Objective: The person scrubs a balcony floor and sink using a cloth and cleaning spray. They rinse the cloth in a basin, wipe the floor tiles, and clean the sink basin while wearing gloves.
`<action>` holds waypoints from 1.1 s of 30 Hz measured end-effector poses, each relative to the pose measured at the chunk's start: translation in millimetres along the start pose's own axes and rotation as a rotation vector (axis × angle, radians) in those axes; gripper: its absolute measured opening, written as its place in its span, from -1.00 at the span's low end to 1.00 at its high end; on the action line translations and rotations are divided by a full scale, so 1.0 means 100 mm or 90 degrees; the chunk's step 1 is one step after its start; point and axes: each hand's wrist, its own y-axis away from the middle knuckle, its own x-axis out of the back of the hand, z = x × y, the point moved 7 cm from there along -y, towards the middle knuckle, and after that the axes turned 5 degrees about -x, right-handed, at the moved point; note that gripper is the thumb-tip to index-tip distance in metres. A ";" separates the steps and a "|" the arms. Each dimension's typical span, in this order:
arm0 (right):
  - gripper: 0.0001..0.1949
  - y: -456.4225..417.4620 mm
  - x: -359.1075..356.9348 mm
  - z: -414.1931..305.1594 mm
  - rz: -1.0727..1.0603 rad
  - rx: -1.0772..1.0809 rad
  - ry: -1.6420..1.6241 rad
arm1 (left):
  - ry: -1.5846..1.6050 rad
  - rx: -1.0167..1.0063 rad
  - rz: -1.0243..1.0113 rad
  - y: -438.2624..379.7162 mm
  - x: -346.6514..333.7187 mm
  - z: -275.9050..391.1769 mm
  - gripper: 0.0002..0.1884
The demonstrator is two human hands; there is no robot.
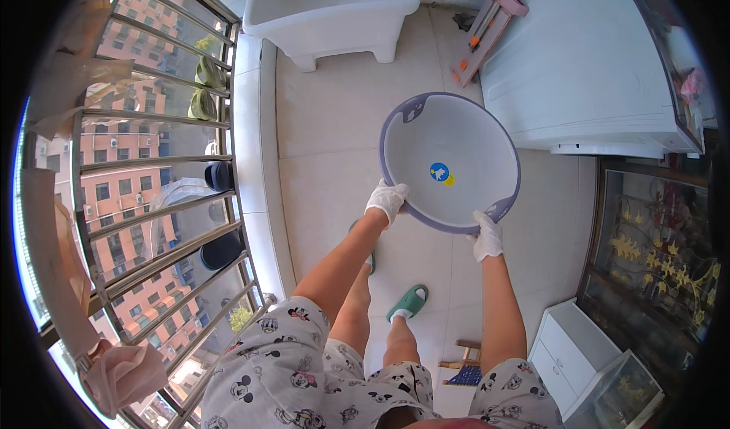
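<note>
Both my hands wear white gloves and hold a round plastic basin (456, 144), pale inside with a purple rim, above the tiled floor. My left hand (388, 200) grips the rim at its lower left. At the lower right, my right hand (486, 237) is closed on the rim beside a purple patterned part. The basin is tilted with its inside facing me. A blue and a yellow sticker are on its inner bottom, and I see nothing else in it.
A white utility sink (336, 24) stands ahead, with a pink folding mop-like tool (482, 36) beside a white appliance (576, 70). Metal window bars (165, 115) holding shoes run along the left. At the lower right are a small white cabinet (562, 355) and a folding stool (465, 372).
</note>
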 end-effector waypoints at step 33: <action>-0.74 0.47 1.12 -1.06 0.092 -0.212 0.246 | 0.021 0.381 -0.069 0.87 -1.06 -0.45 -0.59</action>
